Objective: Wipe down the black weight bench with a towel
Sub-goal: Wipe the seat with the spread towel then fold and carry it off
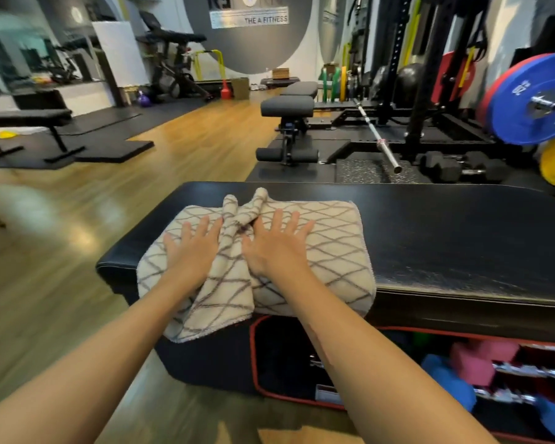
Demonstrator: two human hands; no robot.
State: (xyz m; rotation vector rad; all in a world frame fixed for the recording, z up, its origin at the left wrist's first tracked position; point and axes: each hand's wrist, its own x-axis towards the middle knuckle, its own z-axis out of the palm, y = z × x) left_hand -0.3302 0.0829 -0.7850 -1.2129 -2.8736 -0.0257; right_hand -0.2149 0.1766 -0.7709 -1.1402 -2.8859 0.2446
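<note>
A cream terry towel with a grey diamond lattice [318, 248] lies spread over the left end of the long black padded weight bench [446, 238], the desk of this task, its near edge drooping over the front side. Both hands rest on it with fingers straight and splayed: the left hand [194, 251] presses the left half, the right hand [277, 243] the middle, and neither curls around the cloth. Between them the fabric bunches into a raised ridge that runs toward the far edge.

The towel looks light, soft and limp, with a looped, slightly fuzzy pile; it will likely fold and ruck under any sideways push, so flat palms with spread fingers, placed well inside its edges, seem the best hold for dragging it along. The desk's top appears smooth, faintly grained vinyl with a dull sheen, firm yet cushioned, and probably slick enough for the cloth to glide. Most of its surface stretches bare to the right.

Under the desk, pink and blue dumbbells [474, 363] sit in a red-trimmed compartment.
</note>
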